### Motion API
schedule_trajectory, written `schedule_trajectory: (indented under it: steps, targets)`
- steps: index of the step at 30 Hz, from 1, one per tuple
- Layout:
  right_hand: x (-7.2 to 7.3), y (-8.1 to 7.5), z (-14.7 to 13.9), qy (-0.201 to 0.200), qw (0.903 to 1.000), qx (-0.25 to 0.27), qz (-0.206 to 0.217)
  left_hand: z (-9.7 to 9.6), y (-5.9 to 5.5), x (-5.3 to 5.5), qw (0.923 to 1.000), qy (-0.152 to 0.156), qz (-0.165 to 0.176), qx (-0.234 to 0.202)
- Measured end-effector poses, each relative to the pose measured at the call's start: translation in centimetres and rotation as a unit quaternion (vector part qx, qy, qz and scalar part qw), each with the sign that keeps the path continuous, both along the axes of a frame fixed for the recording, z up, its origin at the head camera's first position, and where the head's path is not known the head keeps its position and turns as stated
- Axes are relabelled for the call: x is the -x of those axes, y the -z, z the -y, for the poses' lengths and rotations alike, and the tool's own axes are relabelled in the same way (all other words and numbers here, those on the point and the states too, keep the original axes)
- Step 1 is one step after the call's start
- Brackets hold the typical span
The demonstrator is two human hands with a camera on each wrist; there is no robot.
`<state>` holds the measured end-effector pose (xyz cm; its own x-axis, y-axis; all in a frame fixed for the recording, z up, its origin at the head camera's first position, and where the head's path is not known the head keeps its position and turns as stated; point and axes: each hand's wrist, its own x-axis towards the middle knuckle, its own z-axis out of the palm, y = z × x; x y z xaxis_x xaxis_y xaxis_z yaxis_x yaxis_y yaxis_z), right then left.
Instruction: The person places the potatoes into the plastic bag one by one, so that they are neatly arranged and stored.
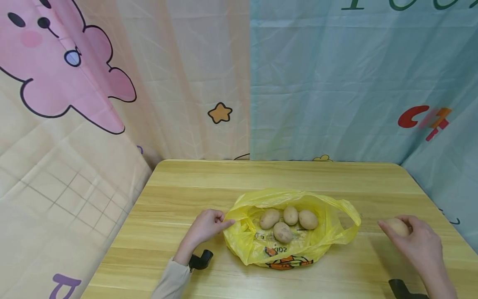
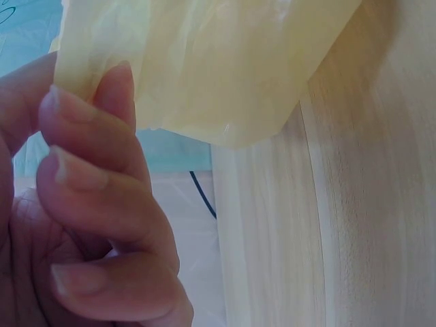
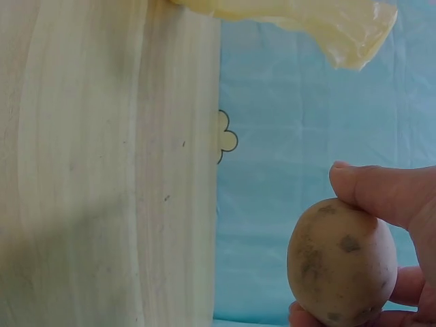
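A yellow plastic bag [image 1: 246,249] lies on the table with its mouth spread wide. Several potatoes [image 1: 282,232] sit inside it, close together. At the bag's left edge my left hand [image 1: 209,226] pinches the rim between thumb and index finger; the left wrist view shows the thin plastic [image 2: 204,68] caught there, the other fingers curled. Off to the right of the bag, my right hand [image 1: 420,238] grips a single potato [image 3: 340,262] between thumb and fingers. Dark blotches mark that potato's skin. It is apart from the bag.
The wooden table [image 1: 186,178] has its back edge against hanging curtains [image 1: 317,83]. One handle loop [image 1: 352,214] of the bag sticks out to the right, toward my right hand. Black wrist mounts [image 1: 201,259] are worn on both wrists.
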<state>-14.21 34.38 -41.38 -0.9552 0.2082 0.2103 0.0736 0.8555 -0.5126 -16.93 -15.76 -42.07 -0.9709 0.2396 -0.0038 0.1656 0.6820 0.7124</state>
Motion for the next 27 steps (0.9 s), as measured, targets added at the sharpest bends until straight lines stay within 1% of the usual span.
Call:
schedule_trajectory:
  steps: [6, 10, 14, 21, 27]
  targets:
    - [-0.2, -0.4, 0.7, 0.008, 0.9998, -0.007, -0.019, 0.0, 0.1, 0.0, 1.0, 0.001, -0.005, 0.001]
    - [-0.3, -0.7, 1.2, 0.018, 0.9995, -0.011, -0.026, 0.0, 0.1, 0.0, 1.0, 0.002, -0.002, 0.0]
    - [-0.4, -1.1, 1.5, 0.018, 0.9992, -0.013, -0.032, 0.0, 0.1, 0.0, 1.0, 0.002, 0.004, -0.001]
    - [-0.6, -1.9, 2.2, 0.017, 0.9993, -0.011, -0.031, 0.0, 0.1, -0.1, 1.0, 0.003, 0.004, -0.002]
    - [-0.9, -2.5, 2.9, 0.012, 0.9984, -0.013, -0.054, 0.0, 0.1, 0.0, 1.0, 0.004, 0.004, -0.002]
